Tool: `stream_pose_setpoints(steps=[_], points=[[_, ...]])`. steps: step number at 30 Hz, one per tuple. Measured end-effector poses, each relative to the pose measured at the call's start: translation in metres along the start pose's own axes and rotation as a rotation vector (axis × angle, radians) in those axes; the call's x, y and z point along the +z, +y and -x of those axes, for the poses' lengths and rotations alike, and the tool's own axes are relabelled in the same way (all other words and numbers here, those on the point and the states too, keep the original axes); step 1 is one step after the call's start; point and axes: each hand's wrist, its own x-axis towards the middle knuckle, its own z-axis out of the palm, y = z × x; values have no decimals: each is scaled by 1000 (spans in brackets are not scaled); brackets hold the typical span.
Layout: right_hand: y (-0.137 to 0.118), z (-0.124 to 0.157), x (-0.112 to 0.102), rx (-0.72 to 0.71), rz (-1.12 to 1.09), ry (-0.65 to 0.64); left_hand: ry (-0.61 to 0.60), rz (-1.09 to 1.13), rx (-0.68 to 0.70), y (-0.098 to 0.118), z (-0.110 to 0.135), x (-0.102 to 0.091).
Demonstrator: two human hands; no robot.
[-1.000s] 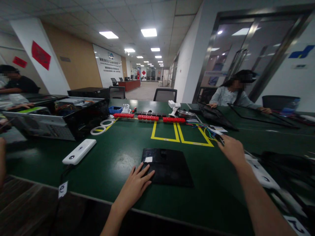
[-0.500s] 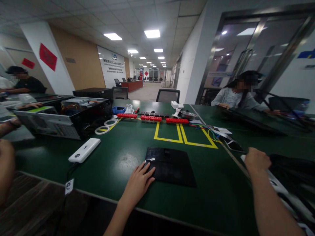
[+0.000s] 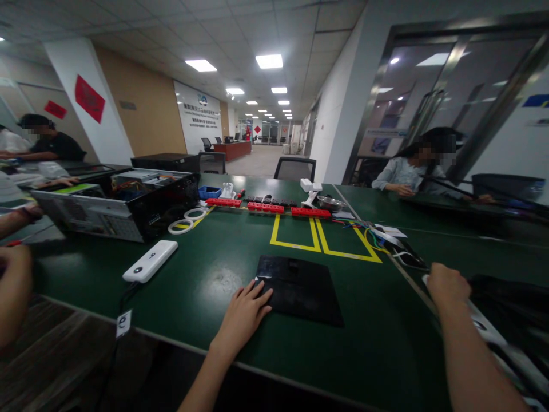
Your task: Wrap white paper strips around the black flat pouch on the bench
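My left hand (image 3: 245, 311) lies flat with its fingers spread on the left edge of a black panel (image 3: 306, 292). The panel is thin and glossy, with a small square recess near its far edge, like the back of a monitor. On the right, my right hand (image 3: 448, 289) is closed in a fist beside a long white device (image 3: 486, 329). Its fingertips are turned away, so what it grips, if anything, is hidden. A dark phone-like slab (image 3: 409, 256) lies just beyond that fist.
An opened computer case (image 3: 115, 203) stands at the left, near another person's hand (image 3: 15, 286). A white power bank (image 3: 150, 261) with a cable lies nearer. Red strips (image 3: 265, 207), white rings (image 3: 180, 227) and coloured wires (image 3: 373, 237) lie farther back. A person (image 3: 422, 163) sits across at the right.
The view has shifted slightly. My hands keep their places, left on the panel and right in a fist. The large dark panel before the person across has tipped lower.
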Motion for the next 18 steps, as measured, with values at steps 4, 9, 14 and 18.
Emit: stream_pose_setpoints(steps=[4, 9, 14, 18], points=[[1, -1, -2, 62, -24, 52, -8, -17, 4, 1, 0, 0], [-7, 3, -24, 53, -127, 192, -21, -30, 1, 3, 0, -1], [-34, 28, -61, -76, -484, 402, 17, 69, -22, 2, 0, -1], [-61, 52, -73, -276, -642, 280, 204, 272, -138, -2, 1, -6]])
